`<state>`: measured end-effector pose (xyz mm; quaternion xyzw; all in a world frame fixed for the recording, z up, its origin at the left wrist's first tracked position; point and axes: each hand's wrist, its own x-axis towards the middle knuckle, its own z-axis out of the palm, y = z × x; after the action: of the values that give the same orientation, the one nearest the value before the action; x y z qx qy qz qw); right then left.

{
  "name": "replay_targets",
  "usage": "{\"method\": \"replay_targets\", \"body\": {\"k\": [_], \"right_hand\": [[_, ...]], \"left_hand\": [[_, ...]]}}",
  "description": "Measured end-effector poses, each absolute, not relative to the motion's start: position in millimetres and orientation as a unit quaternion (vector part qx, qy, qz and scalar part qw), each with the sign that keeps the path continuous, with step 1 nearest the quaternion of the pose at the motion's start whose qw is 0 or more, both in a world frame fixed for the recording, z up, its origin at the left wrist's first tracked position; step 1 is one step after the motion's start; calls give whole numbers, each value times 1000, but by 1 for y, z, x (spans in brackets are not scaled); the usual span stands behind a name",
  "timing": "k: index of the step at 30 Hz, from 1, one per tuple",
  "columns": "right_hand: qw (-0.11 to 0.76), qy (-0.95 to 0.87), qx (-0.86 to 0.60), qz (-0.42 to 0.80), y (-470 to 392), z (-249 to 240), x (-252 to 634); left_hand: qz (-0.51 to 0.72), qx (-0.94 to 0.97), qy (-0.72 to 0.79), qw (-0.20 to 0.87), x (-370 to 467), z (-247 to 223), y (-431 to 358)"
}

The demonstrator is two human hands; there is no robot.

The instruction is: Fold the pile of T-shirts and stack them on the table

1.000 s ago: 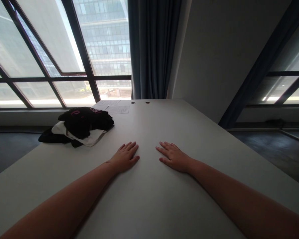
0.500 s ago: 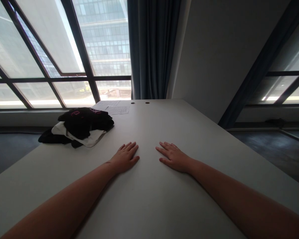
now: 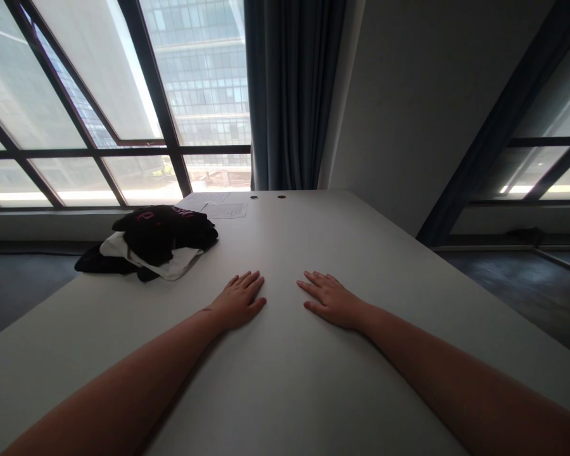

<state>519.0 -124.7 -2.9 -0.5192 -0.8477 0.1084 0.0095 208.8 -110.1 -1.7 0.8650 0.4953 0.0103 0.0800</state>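
My left hand [image 3: 241,299] lies flat on the white table [image 3: 275,380], palm down, fingers stretched out and thumb apart, holding nothing. My right hand [image 3: 330,299] rests the same way a short distance to its right, fingers spread on the tabletop. A gap of bare surface separates the two hands. Beyond my left hand, at the table's left edge, is a crumpled heap of black and white clothes [image 3: 171,234] with pink lettering on the black cloth. Neither hand touches the heap.
Printed paper sheets [image 3: 224,210] lie at the far left of the table, near two round holes [image 3: 282,197] at its far end. A blue curtain [image 3: 292,95] hangs behind, beside large windows [image 3: 204,82]. A grey wall [image 3: 408,107] stands to the right.
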Motion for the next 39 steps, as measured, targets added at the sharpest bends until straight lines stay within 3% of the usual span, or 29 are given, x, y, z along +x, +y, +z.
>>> {"method": "replay_targets", "body": {"k": [39], "right_hand": [[5,-852,-514,101,-125,-1,519]], "left_hand": [[21,856,509,85,210,-6,-108]]}}
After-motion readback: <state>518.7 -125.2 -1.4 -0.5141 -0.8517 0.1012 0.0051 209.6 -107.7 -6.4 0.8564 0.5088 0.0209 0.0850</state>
